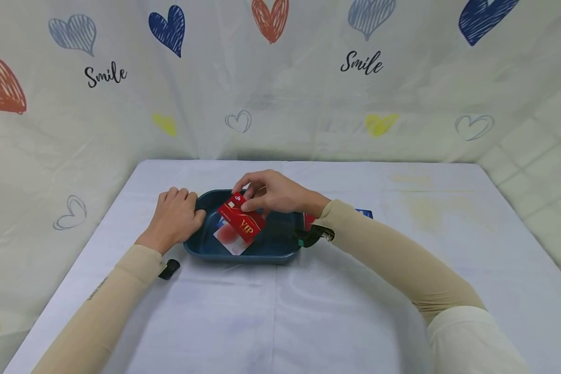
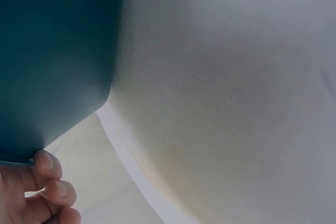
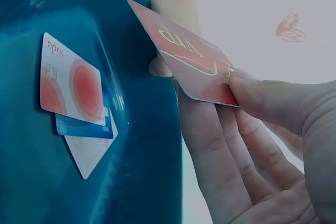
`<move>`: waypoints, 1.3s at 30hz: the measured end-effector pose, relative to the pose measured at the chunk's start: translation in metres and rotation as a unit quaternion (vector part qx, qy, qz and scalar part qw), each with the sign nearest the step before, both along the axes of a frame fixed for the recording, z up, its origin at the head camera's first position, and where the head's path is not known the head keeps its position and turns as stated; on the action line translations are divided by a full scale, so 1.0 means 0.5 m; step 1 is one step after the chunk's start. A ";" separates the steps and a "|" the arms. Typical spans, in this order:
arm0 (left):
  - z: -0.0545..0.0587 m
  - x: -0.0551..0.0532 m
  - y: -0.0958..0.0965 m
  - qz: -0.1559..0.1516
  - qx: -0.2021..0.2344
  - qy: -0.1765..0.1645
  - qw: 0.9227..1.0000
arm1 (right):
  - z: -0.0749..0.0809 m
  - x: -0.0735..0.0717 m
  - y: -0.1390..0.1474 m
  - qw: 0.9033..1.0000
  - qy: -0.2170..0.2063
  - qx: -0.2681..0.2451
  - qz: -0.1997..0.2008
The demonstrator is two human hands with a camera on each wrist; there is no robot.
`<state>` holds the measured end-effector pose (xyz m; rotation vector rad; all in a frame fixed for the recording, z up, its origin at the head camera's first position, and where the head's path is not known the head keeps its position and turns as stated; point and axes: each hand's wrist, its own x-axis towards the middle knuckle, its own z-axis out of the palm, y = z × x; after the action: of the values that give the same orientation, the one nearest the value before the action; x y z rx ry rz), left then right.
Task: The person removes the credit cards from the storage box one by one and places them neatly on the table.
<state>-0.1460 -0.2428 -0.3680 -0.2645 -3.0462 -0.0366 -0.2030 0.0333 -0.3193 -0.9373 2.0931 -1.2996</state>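
Observation:
My right hand [image 1: 280, 192] pinches a red VIP card [image 1: 242, 217] between thumb and fingers, above a dark teal tray [image 1: 280, 239]. The right wrist view shows the red card [image 3: 191, 66] tilted, its lower corner under the thumb. On the tray floor lie a white card with red circles [image 3: 71, 85], a blue card [image 3: 86, 126] partly under it, and a pale card [image 3: 86, 156] at the bottom, overlapping one another. With thumb and curled fingers, my left hand [image 1: 175, 218] grips the tray's left end; its fingertips [image 2: 47, 163] show at the rim in the left wrist view.
Right of the tray, partly hidden by my right wrist, are a red item [image 1: 309, 221] and a blue item [image 1: 365, 213] on the white-covered table [image 1: 346, 311]. A heart-patterned curtain [image 1: 299, 78] hangs behind the table.

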 end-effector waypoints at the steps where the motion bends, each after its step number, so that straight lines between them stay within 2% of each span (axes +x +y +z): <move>1: 0.000 0.000 0.000 0.001 0.000 -0.001 1.000 | 0.001 0.001 0.001 1.000 -0.002 0.000 -0.002; 39: 0.005 0.013 0.006 -0.003 -0.001 -0.002 1.000 | 0.013 0.017 0.053 0.999 -0.014 -0.012 -0.036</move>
<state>-0.1396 -0.2395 -0.3656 -0.2745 -3.0505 -0.0342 -0.1946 0.0598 -0.3128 -0.8545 2.1121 -1.3683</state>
